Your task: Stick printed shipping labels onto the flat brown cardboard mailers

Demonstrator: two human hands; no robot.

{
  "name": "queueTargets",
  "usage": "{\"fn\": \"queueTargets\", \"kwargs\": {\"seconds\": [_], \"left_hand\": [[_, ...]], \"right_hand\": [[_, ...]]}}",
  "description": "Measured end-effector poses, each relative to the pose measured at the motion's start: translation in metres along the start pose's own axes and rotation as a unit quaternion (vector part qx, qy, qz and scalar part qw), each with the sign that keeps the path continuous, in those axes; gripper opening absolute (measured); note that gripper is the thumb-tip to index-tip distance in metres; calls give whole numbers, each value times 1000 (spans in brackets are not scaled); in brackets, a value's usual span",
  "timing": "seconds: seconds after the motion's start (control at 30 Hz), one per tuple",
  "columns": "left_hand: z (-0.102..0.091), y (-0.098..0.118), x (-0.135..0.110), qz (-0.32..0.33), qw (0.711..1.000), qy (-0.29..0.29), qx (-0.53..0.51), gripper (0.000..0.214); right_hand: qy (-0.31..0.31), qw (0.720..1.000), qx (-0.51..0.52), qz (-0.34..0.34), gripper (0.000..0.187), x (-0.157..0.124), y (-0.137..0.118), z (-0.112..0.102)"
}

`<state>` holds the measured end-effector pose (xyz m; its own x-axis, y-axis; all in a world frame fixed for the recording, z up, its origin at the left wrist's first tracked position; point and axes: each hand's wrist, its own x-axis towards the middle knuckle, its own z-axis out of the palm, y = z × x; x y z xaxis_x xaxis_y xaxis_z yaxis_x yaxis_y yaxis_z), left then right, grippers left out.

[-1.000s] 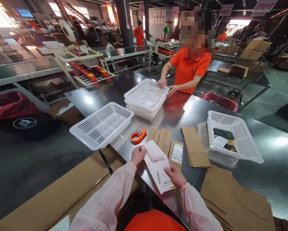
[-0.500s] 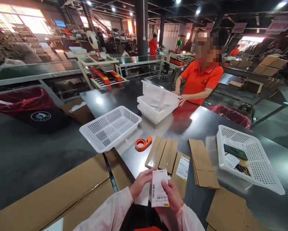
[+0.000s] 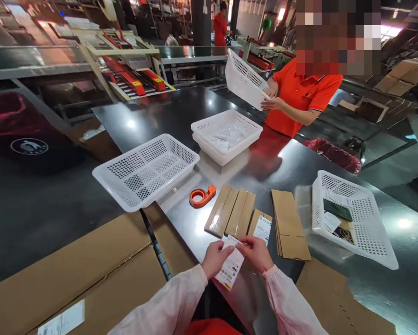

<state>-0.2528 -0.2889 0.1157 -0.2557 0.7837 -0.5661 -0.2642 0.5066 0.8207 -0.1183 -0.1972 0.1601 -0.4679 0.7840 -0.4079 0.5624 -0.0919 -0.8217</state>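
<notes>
Left hand (image 3: 215, 258) and right hand (image 3: 255, 251) both pinch the top edge of a white shipping label (image 3: 230, 267), held just above the near edge of the steel table (image 3: 181, 116). Flat cardboard boxes (image 3: 231, 215) lie at 12 o'clock from the hands, an orange tape dispenser (image 3: 201, 196) at 11 o'clock. A white perforated basket (image 3: 144, 170) sits at 10 o'clock; a co-worker's hands (image 3: 273, 95) hold another basket (image 3: 243, 79) tilted at 1 o'clock.
</notes>
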Motion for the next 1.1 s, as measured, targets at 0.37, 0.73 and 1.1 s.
{"fn": "queueTargets", "kwargs": {"seconds": [0.37, 0.73, 1.1], "left_hand": [[21, 9, 43, -42, 984, -18, -171, 59], [34, -34, 64, -125, 973, 17, -194, 64], [16, -60, 25, -151, 986, 29, -58, 44]], "right_hand": [[132, 981, -134, -53, 18, 113, 8, -45], [188, 953, -234, -28, 11, 205, 25, -48], [209, 936, -282, 3, 38, 197, 25, -38]]}}
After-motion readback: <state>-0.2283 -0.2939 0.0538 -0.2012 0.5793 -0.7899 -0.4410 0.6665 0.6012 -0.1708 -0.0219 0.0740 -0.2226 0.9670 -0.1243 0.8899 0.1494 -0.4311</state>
